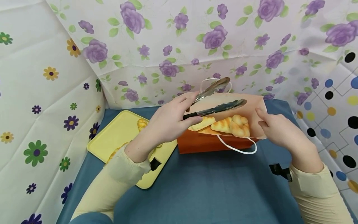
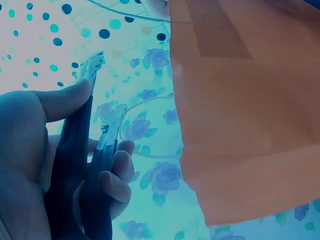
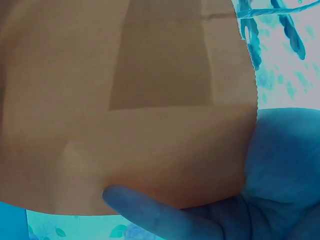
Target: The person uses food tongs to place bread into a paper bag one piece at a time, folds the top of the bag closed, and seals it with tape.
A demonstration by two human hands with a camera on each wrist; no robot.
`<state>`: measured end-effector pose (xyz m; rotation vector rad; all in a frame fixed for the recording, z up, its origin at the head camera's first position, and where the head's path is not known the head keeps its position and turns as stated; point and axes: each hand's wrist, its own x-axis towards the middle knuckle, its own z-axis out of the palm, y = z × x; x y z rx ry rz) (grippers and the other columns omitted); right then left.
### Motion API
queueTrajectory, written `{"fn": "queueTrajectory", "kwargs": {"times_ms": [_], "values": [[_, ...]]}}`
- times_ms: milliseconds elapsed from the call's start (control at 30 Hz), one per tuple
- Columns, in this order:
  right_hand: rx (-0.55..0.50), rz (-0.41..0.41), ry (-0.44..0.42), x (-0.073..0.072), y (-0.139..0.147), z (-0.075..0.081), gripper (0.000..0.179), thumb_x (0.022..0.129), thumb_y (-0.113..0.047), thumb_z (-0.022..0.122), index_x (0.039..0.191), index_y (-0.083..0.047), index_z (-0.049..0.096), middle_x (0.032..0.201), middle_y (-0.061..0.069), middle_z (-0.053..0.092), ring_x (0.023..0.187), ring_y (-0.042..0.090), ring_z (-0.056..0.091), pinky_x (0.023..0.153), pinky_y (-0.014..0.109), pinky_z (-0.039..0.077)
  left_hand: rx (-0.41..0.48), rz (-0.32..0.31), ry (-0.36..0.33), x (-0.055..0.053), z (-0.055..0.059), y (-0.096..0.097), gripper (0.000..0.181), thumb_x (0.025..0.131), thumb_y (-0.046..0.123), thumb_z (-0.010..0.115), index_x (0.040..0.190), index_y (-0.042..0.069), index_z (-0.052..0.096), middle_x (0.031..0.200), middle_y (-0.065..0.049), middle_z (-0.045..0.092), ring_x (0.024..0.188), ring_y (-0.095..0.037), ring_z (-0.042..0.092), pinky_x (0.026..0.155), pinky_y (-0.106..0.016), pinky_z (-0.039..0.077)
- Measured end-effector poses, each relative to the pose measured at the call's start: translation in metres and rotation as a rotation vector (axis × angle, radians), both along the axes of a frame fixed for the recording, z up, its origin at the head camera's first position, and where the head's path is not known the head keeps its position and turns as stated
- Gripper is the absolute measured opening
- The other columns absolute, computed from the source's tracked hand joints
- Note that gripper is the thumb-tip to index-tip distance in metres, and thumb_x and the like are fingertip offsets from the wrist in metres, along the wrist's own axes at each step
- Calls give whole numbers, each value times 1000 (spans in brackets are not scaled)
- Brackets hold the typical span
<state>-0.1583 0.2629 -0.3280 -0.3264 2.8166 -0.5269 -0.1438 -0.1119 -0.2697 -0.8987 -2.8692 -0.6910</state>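
Observation:
My left hand (image 1: pixel 172 118) holds a pair of metal tongs (image 1: pixel 215 109) by their black handles, the thumb on one arm and the fingers on the other. Their scalloped tips stand apart above the opening of an orange paper bag (image 1: pixel 201 145), with nothing between them. Several bread pieces (image 1: pixel 222 125) lie inside the bag. At the bag's right side, my right hand (image 1: pixel 282 130) pinches the rim, and in the right wrist view its thumb (image 3: pixel 150 210) lies against the bag's inner wall. White cord handles (image 1: pixel 237 151) hang at front and rise at back.
A yellow tray (image 1: pixel 112 133) sits left of the bag on the blue tablecloth (image 1: pixel 218 186). Bread (image 1: pixel 142 123) rests on it, partly hidden by my left arm. Flower-patterned sheets (image 1: pixel 167 37) enclose the back and left; a dotted sheet (image 1: pixel 335 130) stands on the right.

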Motion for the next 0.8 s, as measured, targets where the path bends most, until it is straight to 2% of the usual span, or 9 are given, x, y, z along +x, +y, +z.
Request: {"fn": "queueTrajectory", "kwargs": {"times_ms": [67, 167, 300, 433, 667, 800], "values": [[-1, 6, 12, 0, 1, -1, 64, 115, -20, 46, 170, -1, 19, 135, 37, 62, 84, 31, 65, 72, 47, 49, 30, 2, -5, 3, -1, -5, 75, 108, 53, 61, 170, 23, 34, 148, 1, 55, 94, -12, 57, 65, -35, 47], [-4, 3, 14, 0, 2, -2, 66, 115, -21, 48, 170, -1, 18, 146, 39, 53, 106, 46, 68, 81, 56, 53, 81, -1, 0, 8, -4, -12, 74, 107, 51, 63, 170, 23, 35, 138, 0, 60, 82, -13, 56, 61, -36, 45], [-9, -12, -6, 1, 2, -3, 69, 116, -28, 47, 171, -3, 15, 155, 40, 43, 130, 58, 55, 96, 71, 49, 146, -15, 29, 14, -7, -23, 73, 106, 47, 67, 169, 21, 38, 117, 0, 61, 75, -14, 52, 63, -37, 43], [-19, -23, -22, 1, 4, -3, 72, 116, -37, 45, 172, -5, 12, 161, 40, 35, 136, 61, 47, 102, 75, 43, 231, -15, 52, 19, -13, -36, 69, 105, 41, 71, 165, 19, 44, 102, 1, 55, 73, -15, 46, 65, -37, 40], [-45, -25, -16, 2, 6, -5, 74, 116, -42, 45, 172, -8, 12, 165, 36, 29, 139, 60, 45, 105, 75, 40, 434, 2, 79, 29, -36, -61, 71, 102, 19, 77, 165, 19, 45, 106, 0, 63, 76, -15, 48, 66, -33, 41], [-57, -32, -18, 3, 7, -7, 76, 115, -45, 44, 173, -10, 10, 169, 33, 23, 140, 60, 44, 104, 74, 41, 481, 52, 93, 32, -50, -75, 72, 100, 13, 78, 164, 18, 47, 105, -3, 65, 77, -16, 50, 66, -32, 40]]}}
